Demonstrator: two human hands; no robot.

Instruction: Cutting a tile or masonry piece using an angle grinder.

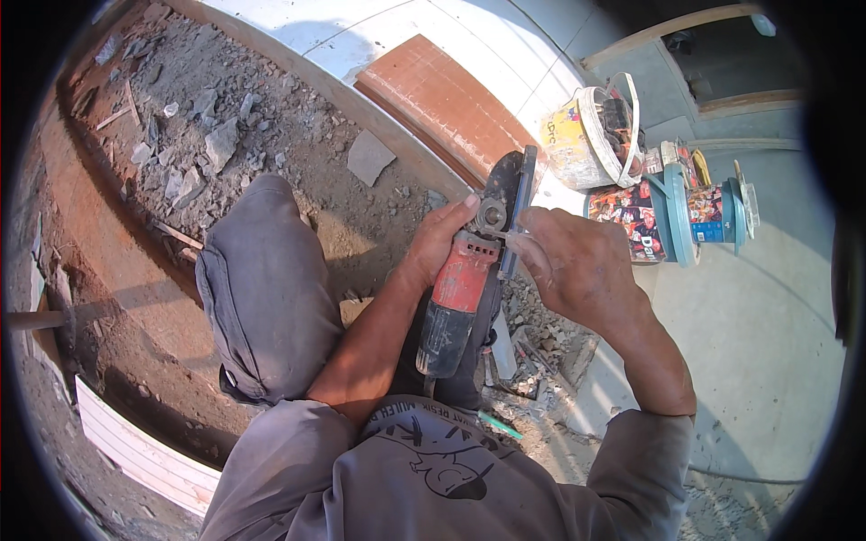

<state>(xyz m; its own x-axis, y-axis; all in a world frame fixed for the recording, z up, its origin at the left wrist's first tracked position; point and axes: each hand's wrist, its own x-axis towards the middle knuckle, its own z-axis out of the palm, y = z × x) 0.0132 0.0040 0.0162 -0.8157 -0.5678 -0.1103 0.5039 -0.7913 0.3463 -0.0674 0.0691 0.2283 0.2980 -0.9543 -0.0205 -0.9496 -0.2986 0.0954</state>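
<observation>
In the head view, the person's left hand (pixel 442 236) has its fingers wrapped around the upper part of a red and black grinder (pixel 458 284), the thumb lying up along the head of the tool. The grinder stands lengthwise in front of the person, over the right leg, with its dark end and cord toward the shirt (pixel 424 478). A long narrow dark bar (pixel 520 212) runs along the right side of the tool's head — whether it is a disc seen edge-on, I cannot tell.

The right hand (pixel 577 261) is just beside that bar, its fingers curled in near a thin pale metal piece at the grinder's head; I cannot tell whether they pinch it.

Beyond the hands, brown boards (pixel 442 99) lie stacked on white floor tiles (pixel 352 32). To the right, a tilted white bucket (pixel 577 144) with a raised handle is near a printed bucket (pixel 622 216) with a light blue rim and a smaller blue tub (pixel 711 215). On the left, broken rubble (pixel 221 144) covers the dirt — a flat grey slab (pixel 370 158) lies near the tile edge, and a white ridged panel (pixel 144 446) rests at lower left
</observation>
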